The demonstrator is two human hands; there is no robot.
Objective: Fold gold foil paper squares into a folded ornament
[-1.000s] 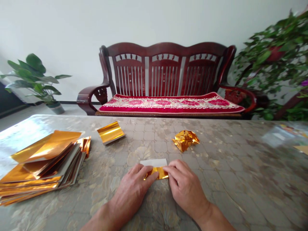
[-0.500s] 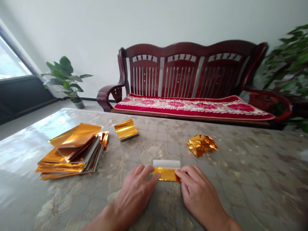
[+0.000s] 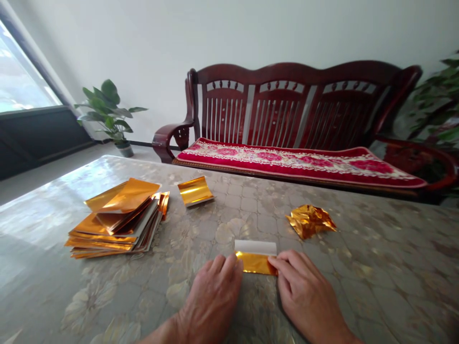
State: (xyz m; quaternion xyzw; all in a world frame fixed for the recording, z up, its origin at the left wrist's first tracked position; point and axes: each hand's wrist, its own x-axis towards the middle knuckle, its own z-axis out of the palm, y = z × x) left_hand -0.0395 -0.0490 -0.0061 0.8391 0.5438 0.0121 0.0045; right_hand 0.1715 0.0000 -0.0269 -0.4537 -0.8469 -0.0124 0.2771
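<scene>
A small sheet of gold foil paper (image 3: 255, 263) lies on the table before me, partly folded, with a white strip along its far edge. At its left end, my left hand (image 3: 217, 289) has its fingers curled together over the edge; the thumb tip is mostly hidden. From the other side, my right hand (image 3: 304, 286) pinches the right end between thumb and fingers. Beyond the right hand rests a crumpled piece of gold foil (image 3: 311, 221). One more gold sheet (image 3: 195, 192), slightly curled, lies farther back on the left.
An uneven stack of gold foil papers (image 3: 114, 224) stands on the left of the patterned table (image 3: 201, 306). Behind the table is a dark red wooden bench (image 3: 287, 76) with a red floral cover (image 3: 265, 157). Potted plants (image 3: 107, 112) flank the bench.
The view has turned slightly left, so everything sits farther right. My left thumb has drawn back from on top of the foil paper to its left edge; my right hand keeps its pinch.
</scene>
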